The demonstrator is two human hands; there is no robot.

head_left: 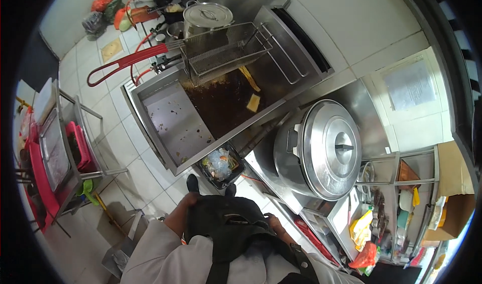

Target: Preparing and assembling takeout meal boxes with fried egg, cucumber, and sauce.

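Note:
My left hand is at the left edge of my dark apron, with its fingers hidden by the cloth. At the apron's right side is my right hand, small and partly shaded, so its grip is not clear. Ahead stands a steel fryer with dark oil. A yellow rectangular piece and a long golden strip lie in the oil. Above the oil rests a wire fry basket with a red handle. Neither hand touches the fryer.
A large lidded steel pot stands to the right. Below the fryer's near edge sits a black bin with plastic and scraps. A metal rack with pink trays is at left. Another lidded pot stands behind the basket.

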